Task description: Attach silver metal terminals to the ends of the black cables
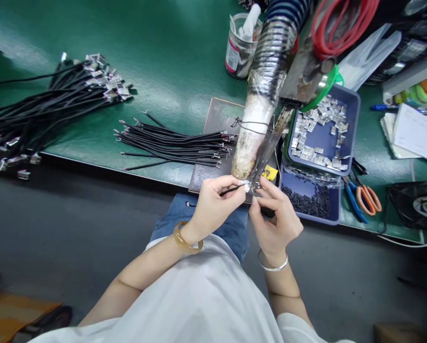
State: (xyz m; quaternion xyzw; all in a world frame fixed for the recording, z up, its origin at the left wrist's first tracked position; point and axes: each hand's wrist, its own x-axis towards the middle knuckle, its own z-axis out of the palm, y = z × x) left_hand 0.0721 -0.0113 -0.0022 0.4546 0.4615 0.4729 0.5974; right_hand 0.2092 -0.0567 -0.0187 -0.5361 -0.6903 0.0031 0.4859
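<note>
My left hand (218,202) is closed in a pinch on a black cable (229,191), close to its end below the hose mouth. A small pale piece sits at the left fingertips; its detail is too small to make out. My right hand (275,216) is closed too, its thumb and forefinger around a thin silvery wire (253,192) whose tip points at the cable end. Just above both hands comes down a narrow metal tool (268,147), probably a soldering iron. To the left lies a row of short black cables (170,143) with stripped ends.
A taped extraction hose (258,102) hangs over a dark board (213,119). At right are a blue tray of metal connectors (316,136), a bin of small black parts (308,200) and pliers (356,200). Finished-looking cables (66,100) pile at left; a jar (240,52) stands behind.
</note>
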